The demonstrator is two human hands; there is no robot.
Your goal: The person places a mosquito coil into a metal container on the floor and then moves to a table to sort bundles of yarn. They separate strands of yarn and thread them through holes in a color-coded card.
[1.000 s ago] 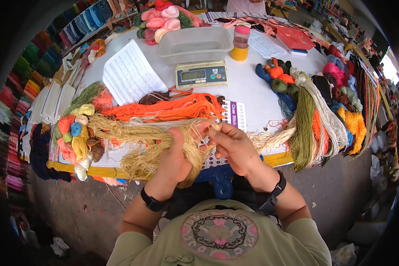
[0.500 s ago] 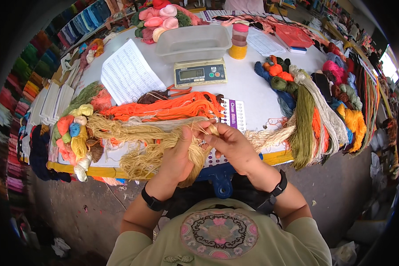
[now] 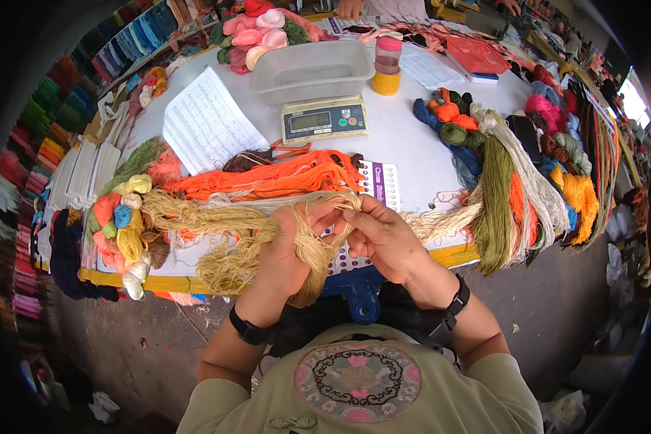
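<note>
A thick skein of beige thread (image 3: 228,264) spreads over the near edge of the table and runs up between my hands. My left hand (image 3: 286,253) is closed round part of it, with strands looping over the fingers and hanging below the palm. The fingers of my right hand (image 3: 389,237) pinch a few strands at the top of that loop, close to the left fingertips. Just beyond lies a bundle of bright orange thread (image 3: 267,176). A white card with punched holes and a purple strip (image 3: 380,189) is partly covered by my hands and the skein.
A digital scale (image 3: 324,119) stands ahead, below a translucent tub (image 3: 301,71). Left of it lies a printed sheet (image 3: 208,121). Coloured thread lies at left (image 3: 126,235) and olive skeins (image 3: 493,210) at right. A blue clamp (image 3: 364,300) sits at the near edge. Another person's hand (image 3: 351,9) shows far off.
The beige strands now arch higher over my left fingers. My right fingers have shifted slightly along them. Another person's hand has come into view at the far side.
</note>
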